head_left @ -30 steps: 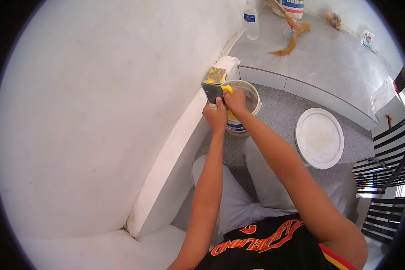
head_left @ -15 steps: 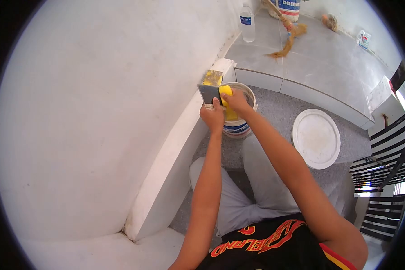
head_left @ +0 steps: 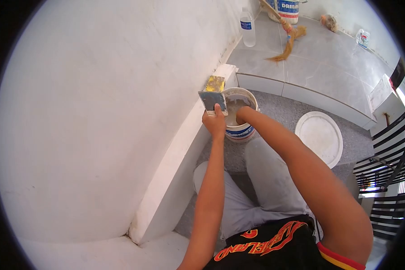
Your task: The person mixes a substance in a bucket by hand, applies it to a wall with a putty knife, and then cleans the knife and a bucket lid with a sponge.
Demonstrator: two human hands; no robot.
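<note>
My left hand (head_left: 215, 122) is closed around a flat rectangular block (head_left: 212, 102) with a dark grey face and pale edges, its thumb pressed on the face. Just right of it stands a white bucket (head_left: 241, 132) with a blue label and cloudy liquid (head_left: 233, 108) inside. My right hand (head_left: 241, 114) reaches down into this bucket; its fingers are hidden below the rim, and so is anything in them. A stained yellow rectangular pad (head_left: 215, 83) rests on the white ledge (head_left: 166, 166), beyond the block.
The wall (head_left: 99, 112) rises along the left. A round white lid (head_left: 318, 138) lies on the grey floor at right. Up on the tiled step (head_left: 328, 63) are a water bottle (head_left: 248, 33), a broom (head_left: 287, 42) and another bucket (head_left: 284, 11). Black railings (head_left: 384, 157) stand far right.
My right hand has left the block and gone down into the bucket. The yellow, sponge-like piece it held is out of sight. My left hand still holds the block.
</note>
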